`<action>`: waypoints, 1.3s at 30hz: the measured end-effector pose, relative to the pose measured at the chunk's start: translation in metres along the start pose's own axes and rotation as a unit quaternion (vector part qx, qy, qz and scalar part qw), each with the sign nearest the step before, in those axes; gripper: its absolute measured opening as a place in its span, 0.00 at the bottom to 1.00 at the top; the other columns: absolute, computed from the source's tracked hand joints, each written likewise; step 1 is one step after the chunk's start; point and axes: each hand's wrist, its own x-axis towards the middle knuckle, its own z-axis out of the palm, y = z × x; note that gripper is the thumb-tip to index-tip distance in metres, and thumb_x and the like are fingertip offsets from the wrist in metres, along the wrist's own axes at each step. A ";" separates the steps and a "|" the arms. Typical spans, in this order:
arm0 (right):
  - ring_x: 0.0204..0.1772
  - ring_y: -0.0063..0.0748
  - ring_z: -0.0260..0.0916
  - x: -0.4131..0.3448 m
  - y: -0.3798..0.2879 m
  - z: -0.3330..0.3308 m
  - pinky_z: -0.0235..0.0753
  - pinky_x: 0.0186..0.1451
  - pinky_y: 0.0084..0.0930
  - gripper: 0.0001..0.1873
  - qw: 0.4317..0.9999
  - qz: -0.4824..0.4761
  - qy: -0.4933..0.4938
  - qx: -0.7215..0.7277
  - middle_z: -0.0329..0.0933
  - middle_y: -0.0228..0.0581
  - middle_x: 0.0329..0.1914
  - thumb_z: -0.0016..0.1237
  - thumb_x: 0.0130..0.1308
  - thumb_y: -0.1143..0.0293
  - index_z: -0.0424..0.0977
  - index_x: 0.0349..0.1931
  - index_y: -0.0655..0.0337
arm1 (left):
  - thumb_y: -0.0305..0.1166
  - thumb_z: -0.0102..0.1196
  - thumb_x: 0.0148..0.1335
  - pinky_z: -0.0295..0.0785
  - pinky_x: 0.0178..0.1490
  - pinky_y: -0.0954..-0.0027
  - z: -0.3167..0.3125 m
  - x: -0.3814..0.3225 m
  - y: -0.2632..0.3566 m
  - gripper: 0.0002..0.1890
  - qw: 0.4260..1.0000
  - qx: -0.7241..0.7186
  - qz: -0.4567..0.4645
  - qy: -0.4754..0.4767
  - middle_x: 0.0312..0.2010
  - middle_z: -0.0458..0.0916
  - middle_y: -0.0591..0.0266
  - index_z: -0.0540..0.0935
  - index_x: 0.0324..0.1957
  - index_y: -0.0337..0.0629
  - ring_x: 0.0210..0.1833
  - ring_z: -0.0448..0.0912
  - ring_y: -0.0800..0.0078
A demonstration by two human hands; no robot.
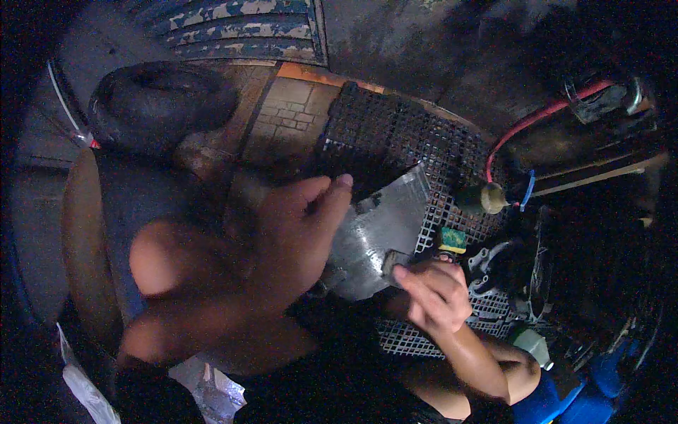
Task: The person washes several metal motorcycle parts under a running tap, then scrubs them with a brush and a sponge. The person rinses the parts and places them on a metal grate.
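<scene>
A smooth grey panel (389,217), shiny and wet-looking, lies before me over a black grid mat (455,164). My right hand (442,297) pinches a small grey block or pad (393,264) against the panel's lower right part. At the panel's left edge is my left hand (307,228), blurred, with thumb and fingertips drawn close together; whether anything is between them cannot be told. A green and yellow sponge (452,240) sits just beyond my right hand.
A red hose (519,127) hangs at the upper right beside a pale round object (493,198). Metal brackets (484,259) and a pale bottle (532,344) lie to the right. A dark tyre (159,103) is at the upper left, near a slatted shutter (243,29).
</scene>
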 end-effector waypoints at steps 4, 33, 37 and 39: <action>0.38 0.35 0.79 0.006 0.014 0.022 0.81 0.43 0.28 0.25 0.984 0.169 0.063 -0.005 0.81 0.40 0.39 0.53 0.49 0.90 0.85 0.48 0.61 | 0.43 0.55 0.73 0.65 0.31 0.63 0.000 -0.001 0.000 0.21 0.999 0.010 -0.041 0.034 0.17 0.72 0.62 0.81 0.28 0.35 0.23 0.68 0.75; 0.52 0.27 0.81 -0.017 0.064 0.060 0.76 0.58 0.24 0.15 0.863 0.478 0.110 0.123 0.86 0.41 0.51 0.59 0.70 0.71 0.81 0.55 0.66 | 0.40 0.56 0.74 0.60 0.25 0.65 -0.009 0.002 -0.026 0.23 1.000 -0.004 0.000 -0.021 0.13 0.70 0.66 0.76 0.22 0.36 0.19 0.65 0.83; 0.50 0.28 0.81 -0.019 0.060 0.064 0.77 0.57 0.24 0.14 0.868 0.480 0.084 0.093 0.85 0.41 0.49 0.60 0.69 0.71 0.82 0.53 0.64 | 0.39 0.58 0.73 0.60 0.24 0.65 -0.010 -0.001 -0.028 0.23 0.998 0.037 0.035 -0.033 0.13 0.70 0.62 0.76 0.21 0.35 0.19 0.64 0.82; 0.50 0.31 0.81 -0.011 0.055 0.057 0.77 0.56 0.25 0.13 0.878 0.471 0.052 0.074 0.85 0.42 0.48 0.60 0.69 0.71 0.83 0.51 0.65 | 0.38 0.59 0.72 0.59 0.24 0.65 -0.009 -0.002 -0.027 0.23 0.997 0.047 0.052 -0.031 0.13 0.70 0.61 0.77 0.21 0.35 0.19 0.63 0.81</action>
